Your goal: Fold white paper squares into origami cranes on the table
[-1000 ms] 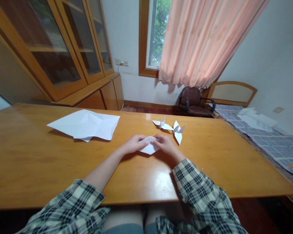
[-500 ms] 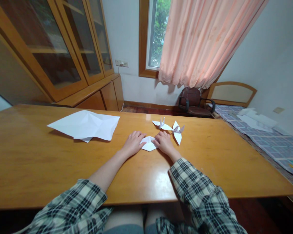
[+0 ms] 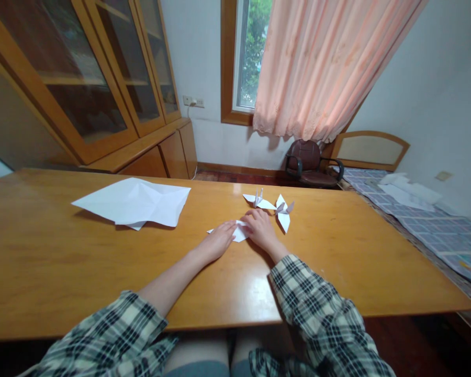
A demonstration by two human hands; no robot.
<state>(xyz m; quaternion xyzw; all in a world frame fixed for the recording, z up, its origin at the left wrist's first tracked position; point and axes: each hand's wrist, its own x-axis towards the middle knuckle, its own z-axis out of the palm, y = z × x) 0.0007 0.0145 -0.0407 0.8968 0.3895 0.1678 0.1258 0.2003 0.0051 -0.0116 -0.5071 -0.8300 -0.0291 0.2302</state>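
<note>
A small white folded paper (image 3: 240, 233) lies on the wooden table between my two hands. My left hand (image 3: 221, 239) rests flat across its left part, fingers stretched out, and a thin white tip sticks out beyond the hand. On the right side, my right hand (image 3: 258, 229) has its fingers bent onto the paper, gripping its edge; the fingertips partly cover the folds. Just behind my right hand stand two white paper cranes, one crane (image 3: 259, 200) with its wings spread and another crane (image 3: 283, 213) to its right, touching or nearly touching.
A large creased white paper sheet (image 3: 137, 201) lies on the left of the table (image 3: 102, 283). Past the far edge are a glass-door cabinet (image 3: 113, 78), a brown armchair (image 3: 309, 161) and a pink curtain (image 3: 329, 68). A bed (image 3: 427, 220) stands along the right.
My left hand has slid over the folded paper, lying flatter and covering more of it. My right hand has shifted slightly left, its fingers more curled. The view has moved a little.
</note>
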